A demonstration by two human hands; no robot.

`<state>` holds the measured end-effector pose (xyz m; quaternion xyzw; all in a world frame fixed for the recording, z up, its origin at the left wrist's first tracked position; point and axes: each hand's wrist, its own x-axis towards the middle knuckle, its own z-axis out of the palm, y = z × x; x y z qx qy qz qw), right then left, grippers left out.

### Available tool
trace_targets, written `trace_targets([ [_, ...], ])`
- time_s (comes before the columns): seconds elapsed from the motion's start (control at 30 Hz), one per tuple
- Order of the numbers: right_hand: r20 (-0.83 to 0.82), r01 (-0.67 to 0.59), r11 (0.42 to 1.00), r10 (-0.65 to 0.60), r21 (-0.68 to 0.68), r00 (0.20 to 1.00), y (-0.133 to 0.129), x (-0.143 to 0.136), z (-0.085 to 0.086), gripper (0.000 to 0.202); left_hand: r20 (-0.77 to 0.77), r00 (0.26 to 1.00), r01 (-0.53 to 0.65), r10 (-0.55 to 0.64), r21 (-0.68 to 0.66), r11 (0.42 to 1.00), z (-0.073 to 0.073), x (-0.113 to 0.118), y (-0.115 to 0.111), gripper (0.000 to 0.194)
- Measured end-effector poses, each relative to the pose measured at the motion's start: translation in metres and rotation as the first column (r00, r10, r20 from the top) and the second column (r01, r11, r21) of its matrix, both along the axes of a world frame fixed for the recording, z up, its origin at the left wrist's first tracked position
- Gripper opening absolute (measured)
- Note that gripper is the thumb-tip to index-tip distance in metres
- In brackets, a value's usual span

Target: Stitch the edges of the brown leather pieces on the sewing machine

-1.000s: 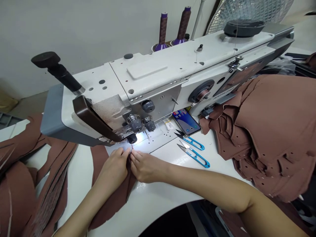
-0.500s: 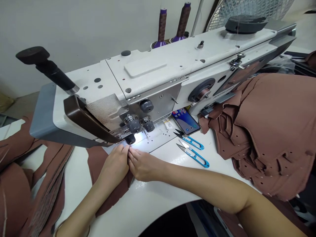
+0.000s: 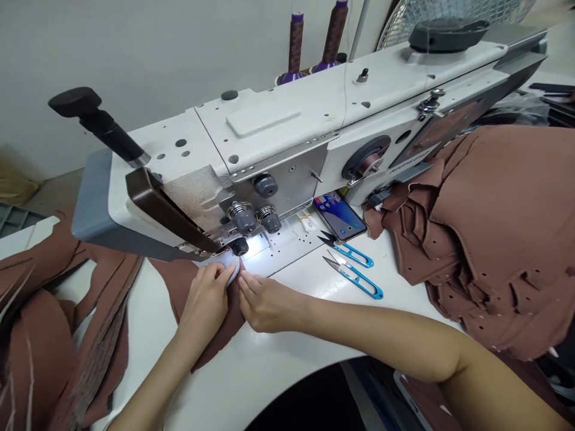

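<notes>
A brown leather piece (image 3: 227, 323) lies under the head of a white sewing machine (image 3: 274, 120), beneath both hands. My left hand (image 3: 207, 296) pinches a folded-up edge that shows a pale grey underside (image 3: 231, 263), close below the lit needle area. My right hand (image 3: 265, 302) is closed on the leather's right edge, fingers pressed together just beside the left. The needle itself is hidden behind the machine's head and knobs.
Two blue thread snips (image 3: 354, 278) and a phone (image 3: 344, 215) lie right of the needle area. Stacked brown leather pieces (image 3: 507, 209) fill the right side, with more leather strips (image 3: 40, 347) at the left. Thread cones (image 3: 295, 48) stand behind the machine.
My hands have moved slightly apart, and the leather's edge between them is now turned up, showing its pale grey underside. The leather's lower end has shifted up and right.
</notes>
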<state>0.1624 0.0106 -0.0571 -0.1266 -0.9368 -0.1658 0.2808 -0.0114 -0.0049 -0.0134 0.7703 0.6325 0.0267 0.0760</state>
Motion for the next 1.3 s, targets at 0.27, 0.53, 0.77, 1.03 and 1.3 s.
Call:
trace_targets([
  [0.27,0.034,-0.002,1.000,0.002,-0.020,0.999,0.003,-0.005,-0.004,0.026,0.045,0.984,0.161,-0.172,0.186,0.969,-0.013,-0.004,0.005,0.035],
  [0.53,-0.018,0.055,0.998,-0.056,-0.013,0.998,0.002,-0.011,-0.006,0.027,0.044,0.977,0.192,-0.207,0.229,0.954,-0.016,-0.007,0.013,0.028],
  [0.77,-0.083,0.079,0.996,-0.081,-0.034,0.993,0.000,-0.013,-0.003,0.025,-0.052,0.955,0.291,-0.292,0.351,0.890,-0.018,-0.009,0.018,0.026],
  [1.03,-0.091,0.071,0.995,-0.077,-0.072,0.993,0.001,-0.014,-0.005,0.028,-0.182,0.925,0.379,-0.333,0.417,0.826,-0.019,-0.012,0.023,0.029],
  [1.3,-0.045,0.044,0.989,-0.050,-0.139,0.998,0.003,-0.014,-0.006,0.032,-0.213,0.901,0.433,-0.377,0.442,0.786,-0.017,-0.013,0.028,0.024],
])
